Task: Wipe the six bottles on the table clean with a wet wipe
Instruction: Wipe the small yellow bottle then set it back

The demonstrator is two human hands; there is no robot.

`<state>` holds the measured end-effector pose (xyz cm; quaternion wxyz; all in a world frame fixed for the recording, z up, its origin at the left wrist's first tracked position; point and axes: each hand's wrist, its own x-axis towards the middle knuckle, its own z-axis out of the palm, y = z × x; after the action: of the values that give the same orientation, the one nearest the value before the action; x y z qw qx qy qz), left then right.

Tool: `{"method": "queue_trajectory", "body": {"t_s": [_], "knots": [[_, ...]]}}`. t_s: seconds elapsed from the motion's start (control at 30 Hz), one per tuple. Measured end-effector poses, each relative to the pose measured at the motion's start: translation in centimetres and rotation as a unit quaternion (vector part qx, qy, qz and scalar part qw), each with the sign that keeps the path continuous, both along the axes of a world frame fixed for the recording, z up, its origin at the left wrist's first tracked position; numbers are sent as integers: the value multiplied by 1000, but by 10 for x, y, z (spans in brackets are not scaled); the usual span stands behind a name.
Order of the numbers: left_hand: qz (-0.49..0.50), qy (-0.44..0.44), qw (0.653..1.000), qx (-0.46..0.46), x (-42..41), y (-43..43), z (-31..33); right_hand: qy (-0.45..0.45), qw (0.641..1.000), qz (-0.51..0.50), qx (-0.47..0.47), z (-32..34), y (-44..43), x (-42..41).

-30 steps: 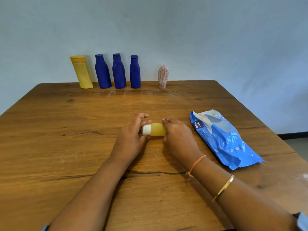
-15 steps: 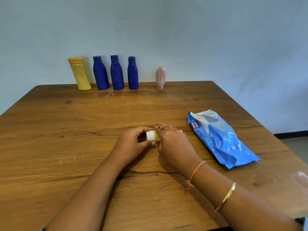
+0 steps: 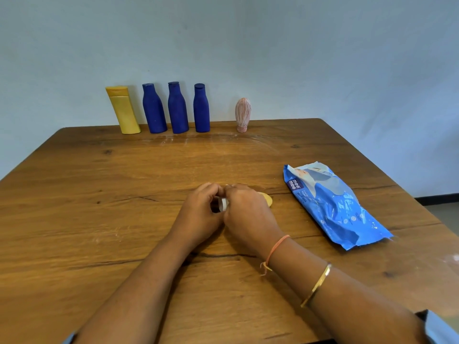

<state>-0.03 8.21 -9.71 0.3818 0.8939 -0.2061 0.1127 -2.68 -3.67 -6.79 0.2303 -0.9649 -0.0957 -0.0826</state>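
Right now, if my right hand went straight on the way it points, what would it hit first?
Your left hand, almost at once. The right hand points forward-left, and both hands' fingertips seem to meet over the white cap of the small yellow bottle, though depth is unclear.

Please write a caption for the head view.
Left hand and right hand grip a small yellow bottle near a blue wipes pack.
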Motion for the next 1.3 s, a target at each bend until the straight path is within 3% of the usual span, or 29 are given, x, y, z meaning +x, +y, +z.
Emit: {"method": "queue_trajectory", "body": {"t_s": [0.13, 0.23, 0.33, 0.47, 0.6, 0.7, 0.83, 0.93, 1.13, 1.3], "knots": [[10, 6, 1000, 4, 1, 2, 1, 7, 999, 29, -26, 1, -10, 1], [-2, -1, 1000, 30, 2, 3, 1, 60, 996, -14, -65, 0, -31, 10], [-18, -31, 998, 58, 1, 3, 2, 124, 990, -61, -31, 4, -50, 18], [-29, -89, 994, 49, 0, 0, 1, 97, 993, -60, -11, 8, -44, 18], [-64, -150, 985, 48, -2, -5, -1, 33, 999, 24, 36, 13, -20, 15], [-74, -162, 983, 54, -3, -4, 0, 60, 995, 60, 55, 18, -18, 19], [-70, -134, 987, 52, 0, -2, -2, 122, 991, 34, 39, 17, -39, 27], [-56, -103, 993, 22, 4, 2, -2, 123, 988, -35, 88, 7, -55, 29], [33, -6, 997, -70, 3, 1, -3, 24, 934, -182, 307, -3, -51, 26], [71, 96, 973, -197, 0, -5, -3, -44, 914, -204, 347, 3, -34, 29]]}}
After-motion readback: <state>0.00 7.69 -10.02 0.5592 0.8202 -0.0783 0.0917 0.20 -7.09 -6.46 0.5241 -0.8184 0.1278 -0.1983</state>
